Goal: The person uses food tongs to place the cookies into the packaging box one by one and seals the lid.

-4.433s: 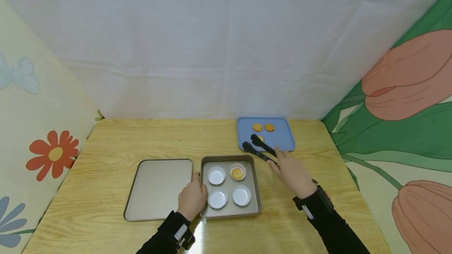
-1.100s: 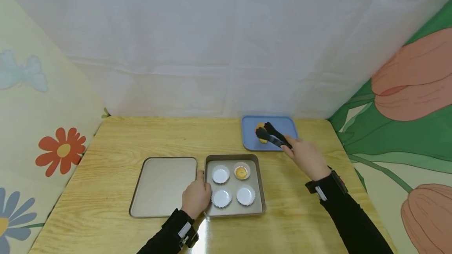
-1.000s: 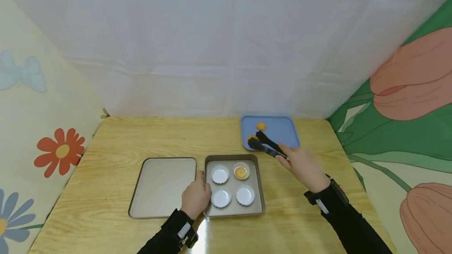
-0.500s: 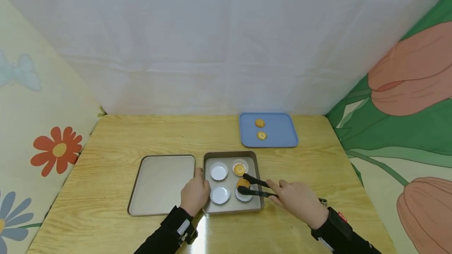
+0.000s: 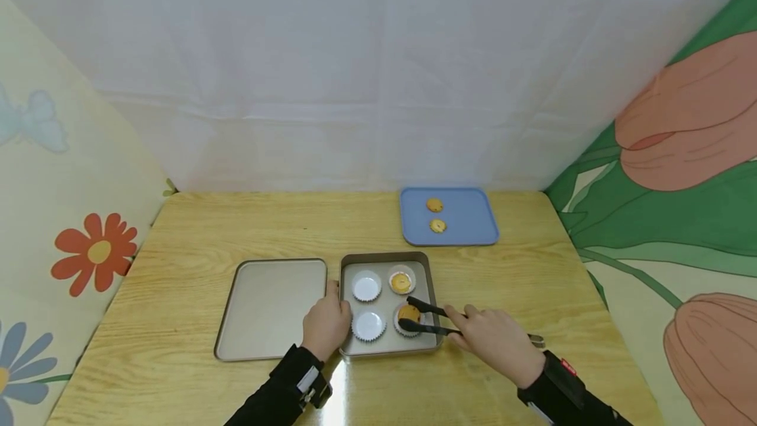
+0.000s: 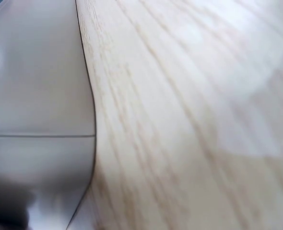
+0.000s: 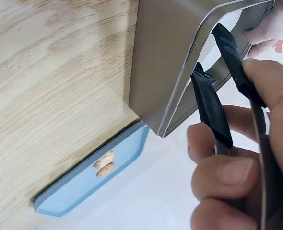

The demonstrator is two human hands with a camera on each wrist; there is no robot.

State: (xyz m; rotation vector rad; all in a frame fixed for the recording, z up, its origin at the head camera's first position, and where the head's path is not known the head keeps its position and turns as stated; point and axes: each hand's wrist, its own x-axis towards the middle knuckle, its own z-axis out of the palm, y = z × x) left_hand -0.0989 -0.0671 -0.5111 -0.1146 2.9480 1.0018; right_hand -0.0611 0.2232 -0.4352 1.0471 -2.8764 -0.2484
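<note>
Farthest to the left of my hands lies the flat lid [image 5: 269,307], a shallow metal sheet flat on the counter [image 5: 195,229], its right edge just beside my left hand. My left hand [image 5: 326,325] rests against the left wall of the square baking tin [image 5: 430,281], fingers curled over its rim and gripping it. In the left wrist view only the tin's grey side and the wood grain of the counter show, so the fingers themselves are out of sight there.

Inside the tin sit four white paper cups in two rows. The two nearest my left hand, the far-left cup [image 5: 367,286] and the near-left cup [image 5: 369,325], hold nothing. The far-right cup [image 5: 401,281] has a tart in it.

Over the near-right cup [image 5: 399,329], between my two hands, is the tart [image 5: 409,313] I am carrying, caught between the two black tips of the tongs [image 5: 427,319]. Whether it already touches the paper I cannot tell.

My right hand [image 5: 495,344] is just outside the right wall of the tin, fingers and thumb clenched round both arms of the tongs and squeezing them together; the right wrist view shows the black arms [image 7: 217,91] reaching over the tin's rim.

Well beyond my right hand, toward the back of the counter, stands the blue tray [image 5: 473,215] with two more tarts, the far one [image 5: 434,205] and the near one [image 5: 437,225], close together.
</note>
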